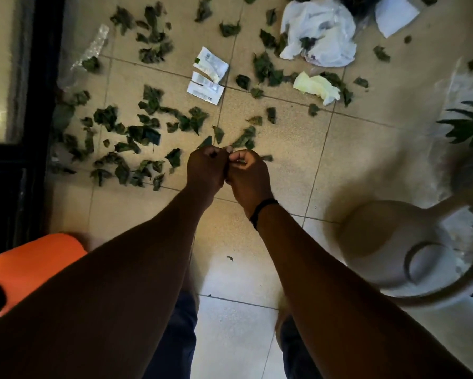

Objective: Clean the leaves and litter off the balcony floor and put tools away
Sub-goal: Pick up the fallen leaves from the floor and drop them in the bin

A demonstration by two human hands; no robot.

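Many dark green leaves (pixel 148 132) lie scattered over the beige tiled floor (pixel 284 165). Among them lie torn white paper packets (pixel 209 73), a white plastic bag (pixel 320 31), a pale yellow crumpled wrapper (pixel 316 87) and a clear plastic wrapper (pixel 90 53). My left hand (pixel 205 170) and my right hand (pixel 247 176) are held together in front of me above the floor, fingers curled, knuckles touching. Something small and dark shows at the fingertips of both; what it is cannot be made out.
A white standing fan base (pixel 410 255) stands at the right, with a green potted plant (pixel 470 127) beyond it. An orange object (pixel 30 266) sits at the lower left. A dark door frame (pixel 38 105) runs along the left. A white sheet (pixel 394 15) lies at the top right.
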